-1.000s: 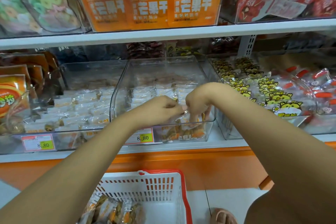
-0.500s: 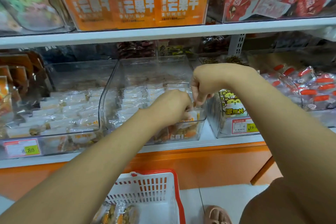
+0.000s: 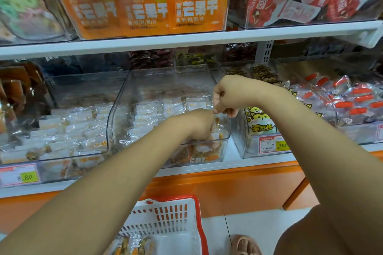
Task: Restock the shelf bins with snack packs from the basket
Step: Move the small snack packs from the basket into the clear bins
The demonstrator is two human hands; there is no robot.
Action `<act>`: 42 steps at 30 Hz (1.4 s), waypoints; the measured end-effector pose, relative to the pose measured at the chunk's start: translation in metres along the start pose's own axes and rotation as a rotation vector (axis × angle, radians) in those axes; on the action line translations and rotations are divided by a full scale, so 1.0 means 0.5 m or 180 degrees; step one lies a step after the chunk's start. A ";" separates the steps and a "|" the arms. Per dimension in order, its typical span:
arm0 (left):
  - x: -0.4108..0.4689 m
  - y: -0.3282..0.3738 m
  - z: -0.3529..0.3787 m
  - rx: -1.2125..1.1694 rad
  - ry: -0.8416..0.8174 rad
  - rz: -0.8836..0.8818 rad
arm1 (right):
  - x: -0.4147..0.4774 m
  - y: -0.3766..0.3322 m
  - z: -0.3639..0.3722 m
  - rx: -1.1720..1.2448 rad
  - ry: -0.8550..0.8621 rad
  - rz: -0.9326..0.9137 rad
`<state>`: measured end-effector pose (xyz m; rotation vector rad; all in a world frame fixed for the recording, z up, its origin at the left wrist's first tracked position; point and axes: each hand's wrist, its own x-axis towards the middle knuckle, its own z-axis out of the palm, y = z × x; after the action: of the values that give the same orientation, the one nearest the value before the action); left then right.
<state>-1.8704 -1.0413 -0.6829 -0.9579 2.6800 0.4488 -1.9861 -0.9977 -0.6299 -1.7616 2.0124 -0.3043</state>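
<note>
The basket [image 3: 165,216] is white lattice with a red rim. The basket packs [image 3: 132,246] are clear wrap over orange and yellow-brown. The middle bin [image 3: 165,80] is clear. Its bin packs [image 3: 149,114] are clear with white labels, with orange print at the near wall. The near left tag [image 3: 19,176] is white, red-edged, with a yellow-green patch. The shelf [image 3: 186,39] is white and the base panel [image 3: 228,184] orange. On the upper level, the mango bags [image 3: 192,12] are orange with white characters and yellow fruit. To their right the red bags [image 3: 269,6] carry white shapes, and at far left are pastel green and pink rings [image 3: 18,6]. At right sit a yellow cartoon pack [image 3: 261,122] and clear sticks [image 3: 352,99] with red bands. The floor [image 3: 259,225] is white.
</note>
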 end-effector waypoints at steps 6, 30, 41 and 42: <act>-0.002 -0.019 0.014 -0.0063 0.0165 -0.0009 | -0.021 0.019 0.007 0.0311 0.0324 -0.0166; -0.391 -0.334 0.492 -0.1198 0.0476 -0.1905 | -0.078 -0.065 0.550 -0.0566 -0.1524 -0.0385; -0.387 -0.337 0.609 -0.0745 -0.0541 -0.2066 | -0.059 0.036 0.848 -0.1064 -0.3193 -0.0215; -0.387 -0.337 0.614 -0.0705 -0.0609 -0.2077 | -0.057 0.039 0.856 -0.1112 -0.3271 -0.0169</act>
<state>-1.5741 -0.9414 -0.9326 -1.6660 2.0168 0.6468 -1.8016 -0.9136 -1.0083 -1.6291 1.2850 0.8278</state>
